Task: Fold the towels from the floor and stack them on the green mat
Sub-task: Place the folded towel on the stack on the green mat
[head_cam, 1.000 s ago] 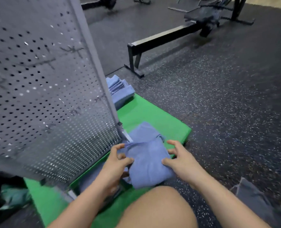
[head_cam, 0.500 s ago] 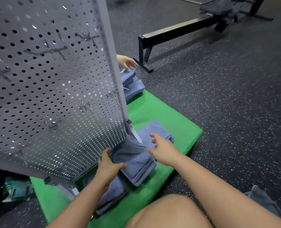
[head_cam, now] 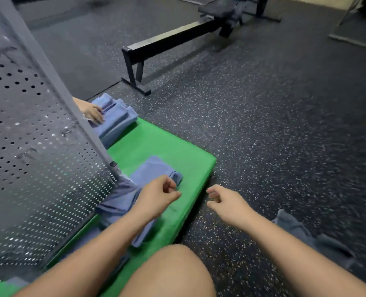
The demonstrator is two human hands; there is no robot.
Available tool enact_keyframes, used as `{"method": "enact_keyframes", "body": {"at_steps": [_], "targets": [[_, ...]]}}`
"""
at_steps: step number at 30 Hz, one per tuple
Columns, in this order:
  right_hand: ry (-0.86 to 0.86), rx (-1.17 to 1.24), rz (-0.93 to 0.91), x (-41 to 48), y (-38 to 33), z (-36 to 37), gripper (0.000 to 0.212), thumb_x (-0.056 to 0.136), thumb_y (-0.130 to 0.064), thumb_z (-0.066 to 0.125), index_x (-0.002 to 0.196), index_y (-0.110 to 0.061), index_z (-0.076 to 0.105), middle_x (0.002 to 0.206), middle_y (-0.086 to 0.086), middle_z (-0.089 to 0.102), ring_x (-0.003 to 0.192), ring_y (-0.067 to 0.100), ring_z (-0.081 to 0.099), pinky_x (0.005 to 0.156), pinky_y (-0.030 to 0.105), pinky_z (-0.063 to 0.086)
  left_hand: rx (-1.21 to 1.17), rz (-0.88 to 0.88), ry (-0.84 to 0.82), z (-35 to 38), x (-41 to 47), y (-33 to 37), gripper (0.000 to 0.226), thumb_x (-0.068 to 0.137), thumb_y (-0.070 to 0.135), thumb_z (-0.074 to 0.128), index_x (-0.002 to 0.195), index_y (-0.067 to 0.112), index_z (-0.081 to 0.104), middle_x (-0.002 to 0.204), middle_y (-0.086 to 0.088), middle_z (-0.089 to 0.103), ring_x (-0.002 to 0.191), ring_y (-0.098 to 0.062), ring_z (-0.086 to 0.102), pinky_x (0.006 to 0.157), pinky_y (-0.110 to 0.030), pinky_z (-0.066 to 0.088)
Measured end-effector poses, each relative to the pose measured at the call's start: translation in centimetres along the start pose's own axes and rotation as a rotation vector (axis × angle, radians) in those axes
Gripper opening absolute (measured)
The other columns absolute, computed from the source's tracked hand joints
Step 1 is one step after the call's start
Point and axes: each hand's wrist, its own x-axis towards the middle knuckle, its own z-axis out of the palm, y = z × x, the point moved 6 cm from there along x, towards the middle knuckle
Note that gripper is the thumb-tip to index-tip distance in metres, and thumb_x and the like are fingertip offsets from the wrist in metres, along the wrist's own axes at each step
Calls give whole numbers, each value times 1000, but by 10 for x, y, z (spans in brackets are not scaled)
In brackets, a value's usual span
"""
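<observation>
At the far left of my feed a perforated grey panel (head_cam: 38,157) leans over the green mat (head_cam: 169,146), hiding its left part. Just past the panel's edge I see someone else's hand (head_cam: 93,113) resting on a stack of folded blue towels (head_cam: 117,121) at the mat's far end. Nearer, a folded blue towel (head_cam: 152,168) lies flat on the mat, and beside it, towards me, a looser blue bundle (head_cam: 120,204) sits half under the panel's lower edge. The left hand (head_cam: 156,196) hovers over that bundle and the folded towel's near corner, its fingers loosely curled with nothing in them. I cannot tell whether it touches the cloth. A bare knee (head_cam: 169,273) fills the bottom centre. Behind the mat, a black metal bench frame (head_cam: 169,39) stands on the speckled floor (head_cam: 285,125). The right hand (head_cam: 227,202) hangs over the floor just off the mat's right edge, fingers slack and half bent, holding nothing. Further right, a grey towel (head_cam: 295,228) lies crumpled on the floor, unfolded and apart from the mat
</observation>
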Motion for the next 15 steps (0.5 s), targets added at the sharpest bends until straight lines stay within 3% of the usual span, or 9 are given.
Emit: {"method": "enact_keyframes", "body": {"at_steps": [6,11,15], "targets": [[74,60,117,-41,111,-38,28,105,-27,64,133,-27,64,121,-12,69,113,9,65,101,29,51,236,238,-311,96,27,99,16,91,27,81,102,24,70,92,9,74,80,-9,65,68,-25,46],[144,60,228,-77,211,-58,24,104,-26,62,128,-28,65,118,-14,71,108,10,68,93,28,53,432,409,-490,198,36,160,14,91,26,77,102,24,69,88,15,69,89,-12,68,78,-27,51],[181,52,328,-103,297,-62,21,104,-21,60,123,-23,69,114,-8,73,110,16,68,97,36,54,626,539,-616,288,33,181,18,91,25,72,109,25,68,98,9,72,97,-17,69,88,-35,58]]}}
